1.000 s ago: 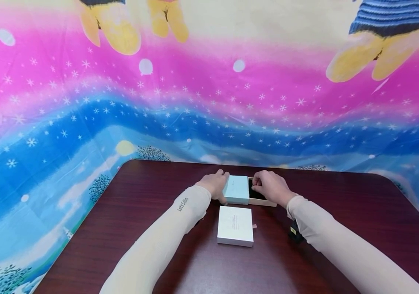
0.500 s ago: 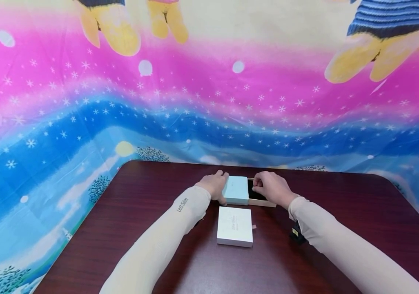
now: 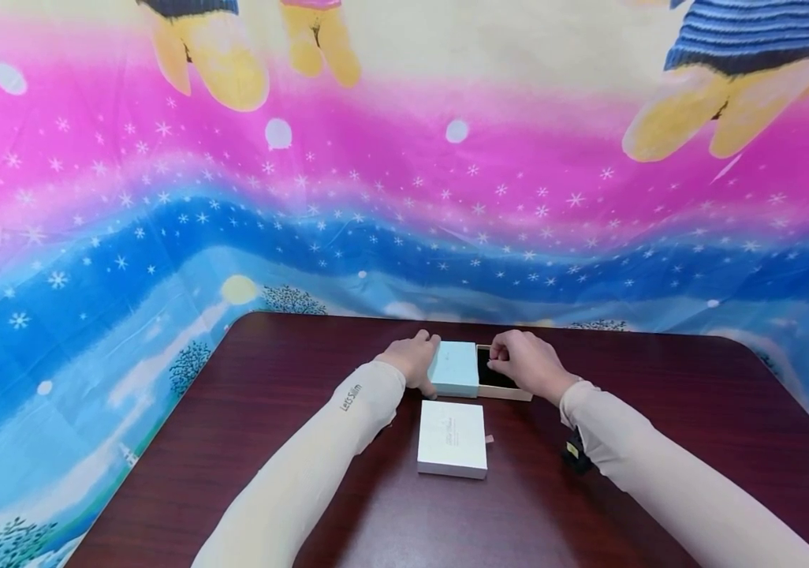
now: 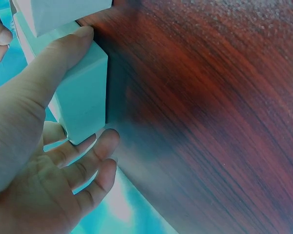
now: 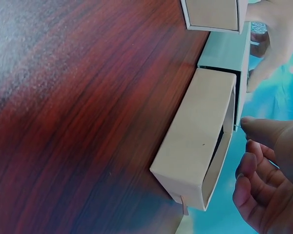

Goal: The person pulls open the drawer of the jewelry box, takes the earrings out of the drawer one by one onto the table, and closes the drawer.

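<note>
A light blue sliding box (image 3: 455, 368) lies near the back of the table, its sleeve held by my left hand (image 3: 413, 359). In the left wrist view, my left thumb presses the near side of the sleeve (image 4: 83, 105), with fingers around its far side. The beige drawer (image 5: 193, 126) sticks out of the sleeve to the right and has a black lining (image 3: 495, 369). My right hand (image 3: 527, 363) is over the drawer, thumb and forefinger pinched together. A fine thread-like strand (image 5: 238, 126) shows at the thumb tip; its kind is too small to tell.
A white box (image 3: 451, 439) with a small pink tab (image 3: 490, 439) lies just in front of the blue box. The dark wooden table (image 3: 291, 347) reaches back to a patterned cloth backdrop (image 3: 376, 197).
Both hands and both boxes keep nearly the same places. The whole head view has shifted very slightly.
</note>
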A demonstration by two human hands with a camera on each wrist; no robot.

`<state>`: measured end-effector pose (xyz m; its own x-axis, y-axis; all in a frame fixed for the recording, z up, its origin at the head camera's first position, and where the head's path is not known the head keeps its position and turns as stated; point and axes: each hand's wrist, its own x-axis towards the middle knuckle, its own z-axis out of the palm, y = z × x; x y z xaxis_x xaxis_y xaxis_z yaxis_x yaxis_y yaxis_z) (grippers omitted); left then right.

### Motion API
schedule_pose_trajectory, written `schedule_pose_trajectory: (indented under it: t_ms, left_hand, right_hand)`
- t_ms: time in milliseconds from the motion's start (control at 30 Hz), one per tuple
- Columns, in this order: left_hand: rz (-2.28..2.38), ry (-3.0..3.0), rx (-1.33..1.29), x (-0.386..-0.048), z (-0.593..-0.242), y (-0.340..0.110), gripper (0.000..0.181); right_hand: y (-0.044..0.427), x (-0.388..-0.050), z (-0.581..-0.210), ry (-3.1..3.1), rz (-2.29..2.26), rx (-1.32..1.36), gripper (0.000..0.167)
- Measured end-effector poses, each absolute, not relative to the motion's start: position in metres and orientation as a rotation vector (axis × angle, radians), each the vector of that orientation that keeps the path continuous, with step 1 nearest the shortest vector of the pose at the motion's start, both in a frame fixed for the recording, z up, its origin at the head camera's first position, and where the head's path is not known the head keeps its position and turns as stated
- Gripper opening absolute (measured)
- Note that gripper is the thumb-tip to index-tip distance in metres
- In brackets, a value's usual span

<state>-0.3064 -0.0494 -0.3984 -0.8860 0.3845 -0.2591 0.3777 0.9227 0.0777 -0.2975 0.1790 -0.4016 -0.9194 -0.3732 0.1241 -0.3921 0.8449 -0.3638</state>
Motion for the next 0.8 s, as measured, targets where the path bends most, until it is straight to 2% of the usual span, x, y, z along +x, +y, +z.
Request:
schedule_pose_trajectory:
  t_ms: [800]
  left_hand:
    - [0.032,2.815,0.583,-0.308,-0.401,-0.050,0.105]
  right_hand:
    - [0.192,-0.294,-0.395,-2.967,0.590,0.575,0.007]
